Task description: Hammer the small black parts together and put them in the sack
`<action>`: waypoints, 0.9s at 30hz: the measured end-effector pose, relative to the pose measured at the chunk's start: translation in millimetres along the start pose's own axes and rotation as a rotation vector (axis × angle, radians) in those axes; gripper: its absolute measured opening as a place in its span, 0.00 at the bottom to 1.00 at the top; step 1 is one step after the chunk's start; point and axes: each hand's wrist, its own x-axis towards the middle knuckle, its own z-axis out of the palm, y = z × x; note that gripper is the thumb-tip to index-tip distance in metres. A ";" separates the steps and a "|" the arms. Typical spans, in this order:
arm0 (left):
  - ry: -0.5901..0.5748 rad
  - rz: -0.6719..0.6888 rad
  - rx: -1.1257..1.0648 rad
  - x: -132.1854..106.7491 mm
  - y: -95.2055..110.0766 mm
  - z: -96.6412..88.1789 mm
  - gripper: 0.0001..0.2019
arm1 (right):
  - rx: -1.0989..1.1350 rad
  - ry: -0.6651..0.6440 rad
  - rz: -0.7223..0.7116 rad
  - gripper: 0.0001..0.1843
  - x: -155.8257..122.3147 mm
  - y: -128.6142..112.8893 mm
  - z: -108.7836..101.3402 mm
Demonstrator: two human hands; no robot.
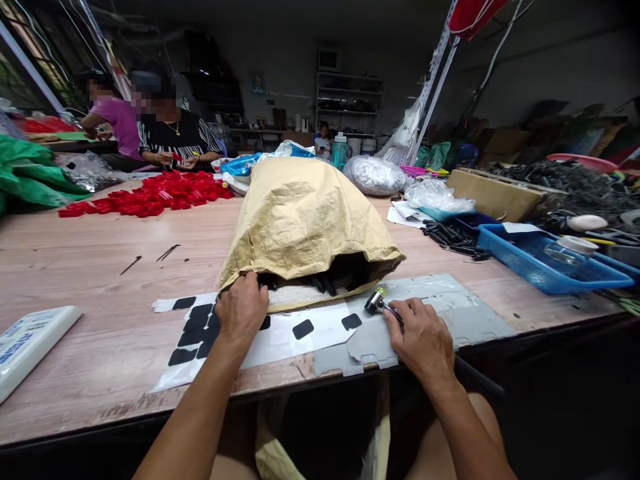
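A tan paper sack (305, 213) lies on the table with its mouth facing me, and black pieces (325, 283) show inside. My left hand (243, 305) is closed at the left corner of that mouth, on the sack's edge; its fingertips are partly hidden. In my right hand (423, 337) is a small hammer (376, 301) with a metal head and a yellow-green tip, held by its handle above a grey board (450, 303). A white backing sheet (280, 343) with several black rounded-square stickers (303, 329) lies under the left wrist and before the sack.
Red pieces (155, 193) are heaped at the back left, near two people (175, 143) seated across the table. A white device (35, 343) lies at the left. To the right are black parts (453, 240), a blue tray (535, 263) and a cardboard box (500, 193).
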 end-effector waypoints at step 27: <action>-0.336 0.545 -0.691 -65.9 20.3 29.1 0.07 | 0.775 -0.259 -0.106 0.19 -11.8 -65.9 -58.5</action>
